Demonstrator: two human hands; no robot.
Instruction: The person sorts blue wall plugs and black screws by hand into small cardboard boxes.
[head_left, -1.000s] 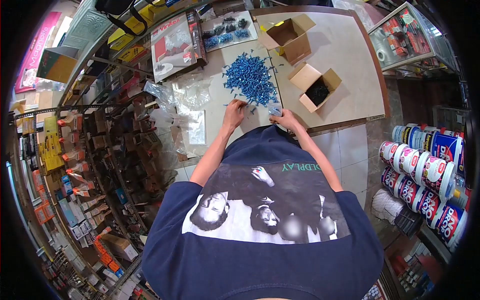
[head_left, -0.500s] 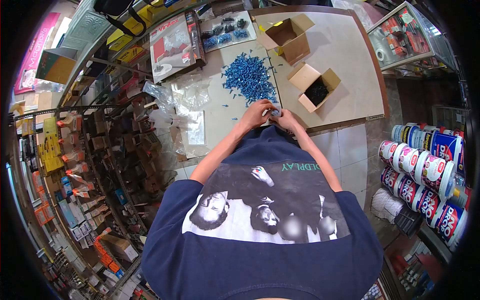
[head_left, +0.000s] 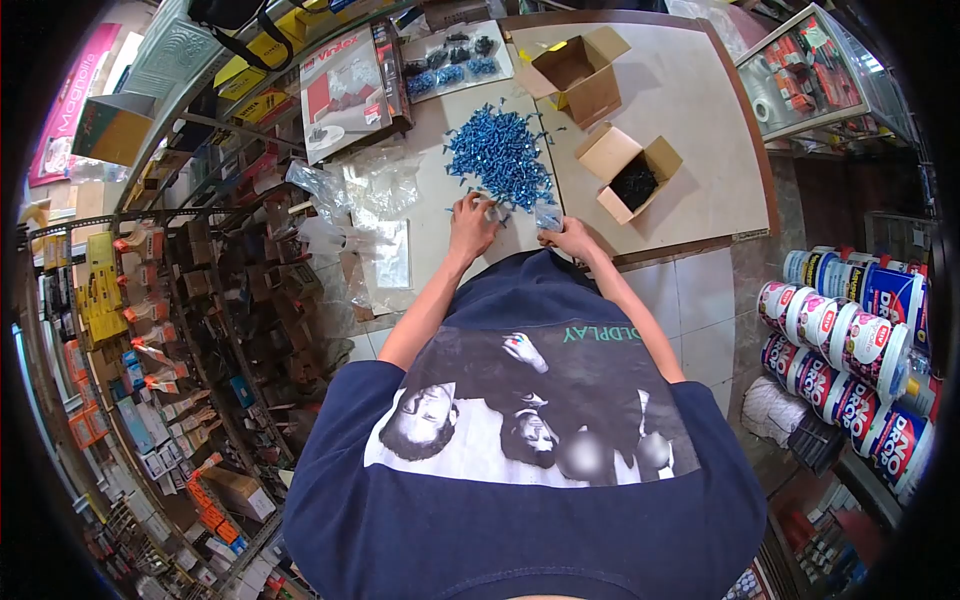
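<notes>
A heap of small blue pieces (head_left: 500, 150), apparently screws or wall plugs, lies on the table. My left hand (head_left: 473, 228) is at the heap's near-left edge, fingers curved and spread with the thumb apart. A few loose blue pieces lie around its fingertips. To the right, my right hand (head_left: 570, 239) pinches a small clear plastic bag (head_left: 548, 215), which stands upright just below the heap. Some bluish content shows through the bag, but I cannot make out how much.
Right of the heap stand an open carton (head_left: 572, 80) and a smaller open box (head_left: 632, 188) of black pieces. A tray (head_left: 455, 65) of filled packets and a Virilex box (head_left: 345, 95) are behind. Crumpled plastic bags (head_left: 375, 190) lie left. Paint buckets (head_left: 840, 340) stack at right.
My left hand has left the small bag and moved left to the heap's edge, its fingers spreading. My right hand stays in place with the bag, now in plain view.
</notes>
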